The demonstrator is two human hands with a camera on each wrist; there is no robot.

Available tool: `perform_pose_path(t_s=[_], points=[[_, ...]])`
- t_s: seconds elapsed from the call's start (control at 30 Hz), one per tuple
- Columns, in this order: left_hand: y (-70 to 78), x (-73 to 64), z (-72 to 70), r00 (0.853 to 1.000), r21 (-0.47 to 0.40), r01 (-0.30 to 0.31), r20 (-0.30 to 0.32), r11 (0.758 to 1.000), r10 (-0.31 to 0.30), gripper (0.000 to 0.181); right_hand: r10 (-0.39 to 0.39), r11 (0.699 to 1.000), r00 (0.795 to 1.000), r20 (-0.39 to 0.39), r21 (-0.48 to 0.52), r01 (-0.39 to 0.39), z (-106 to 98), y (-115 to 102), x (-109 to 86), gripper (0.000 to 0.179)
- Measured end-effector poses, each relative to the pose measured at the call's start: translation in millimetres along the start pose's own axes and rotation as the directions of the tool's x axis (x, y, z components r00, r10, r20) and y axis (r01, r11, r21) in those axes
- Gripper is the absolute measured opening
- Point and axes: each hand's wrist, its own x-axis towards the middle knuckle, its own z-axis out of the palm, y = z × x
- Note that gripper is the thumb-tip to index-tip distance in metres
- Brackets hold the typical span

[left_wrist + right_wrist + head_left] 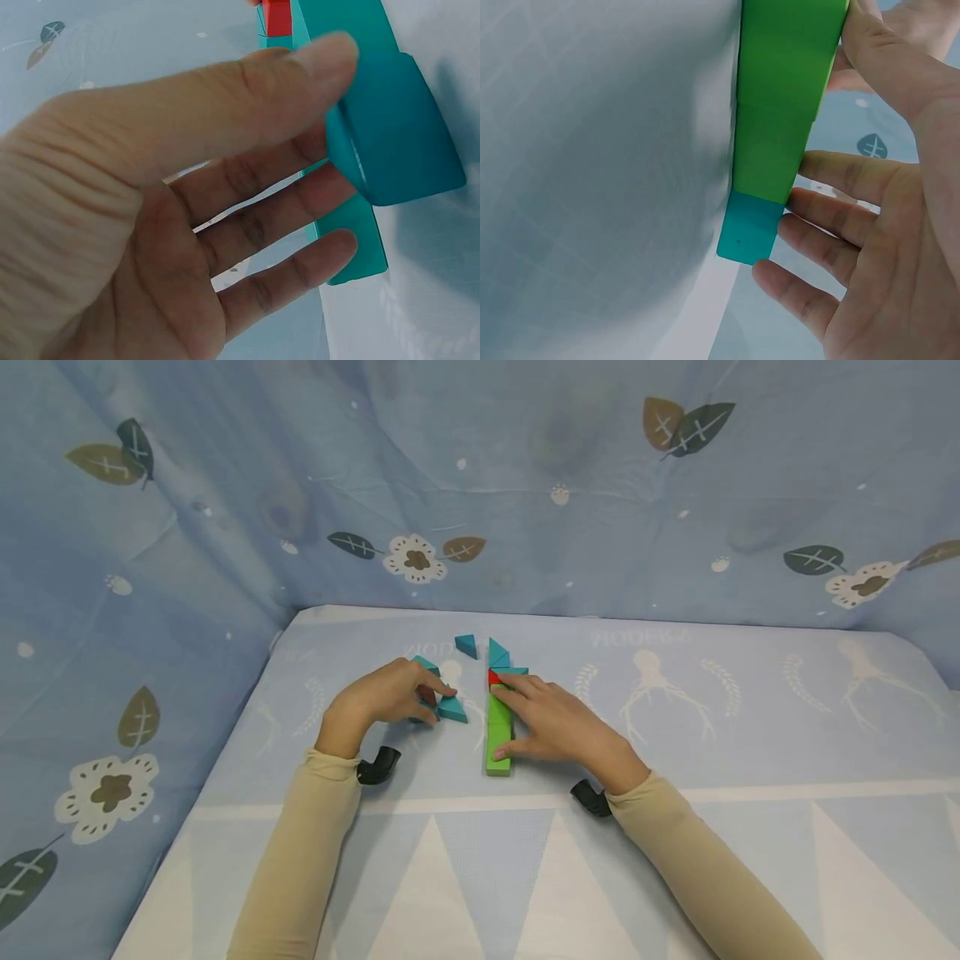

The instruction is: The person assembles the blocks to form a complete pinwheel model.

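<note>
Right fingers [847,172] against green blocks [776,105]

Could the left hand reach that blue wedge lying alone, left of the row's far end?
Probably yes: the blue wedge lies just beyond the left hand, with what looks like only bare cloth between them.

Beneath and beyond the left hand [386,693]: teal blocks [453,709], partly covered by its fingers, number impossible to tell. Under the right hand [551,722]: green blocks [499,727], partly covered; by its fingertips, a red block [492,677], partly hidden. Inward of both wrists: black wrist pieces [380,766], partly hidden; behind, sleeves [300,860] cut off by the bottom edge. Left wrist view: index fingertip hidden behind the thumb. Right wrist view: green blocks alongside the thumb, cut off at the top; near the fingertips, a dark speck [739,241] too small to identify.
</note>
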Motion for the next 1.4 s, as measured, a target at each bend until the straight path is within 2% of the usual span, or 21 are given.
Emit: perform_pose_path(t_s=[0.33,0.47,0.6,0.7,0.87,1.0,1.07,1.4], points=[[-1.7,-0.8,-0.7,1.000,-0.011,0.003,0.020,1.000,-0.002,0.048,0.007,1.000,1.000,0.002,0.028,-0.007,0.8,0.5,0.0,0.093],[-2.8,-3.2,-2.6,1.000,-0.025,-0.014,0.021,1.000,0.014,0.047,0.006,0.999,1.000,0.001,0.031,-0.006,1.0,0.5,0.4,0.093],[-2.3,-6.7,-5.4,0.998,-0.017,-0.046,-0.031,0.999,0.045,0.044,-0.010,1.000,1.000,0.007,0.013,0.010,-2.4,0.5,0.7,0.089],[-0.2,-7.8,-7.0,0.995,0.002,-0.061,-0.078,0.998,0.061,0.042,-0.006,1.000,1.000,-0.020,0.003,0.006,-10.3,1.7,-1.7,0.079],[2.5,-5.5,-7.6,0.993,0.010,-0.032,-0.112,0.999,0.033,0.040,-0.012,1.000,0.999,-0.048,0.004,0.012,-21.2,2.7,-6.6,0.065],[2.1,-4.0,-7.0,0.993,0.018,-0.005,-0.118,1.000,0.007,0.040,-0.052,0.998,0.998,0.022,-0.027,0.052,-17.6,-1.4,-5.4,0.072],[1.3,-3.8,-6.8,0.993,0.022,0.002,-0.119,1.000,0.001,0.040,-0.048,0.998,0.998,0.044,-0.044,0.050,-15.0,-3.8,-4.7,0.077],[-0.7,-1.7,-5.7,0.994,0.035,0.007,-0.109,0.999,-0.003,0.039,-0.035,0.998,0.999,0.033,-0.041,0.036,-13.0,-6.8,-5.1,0.078]])
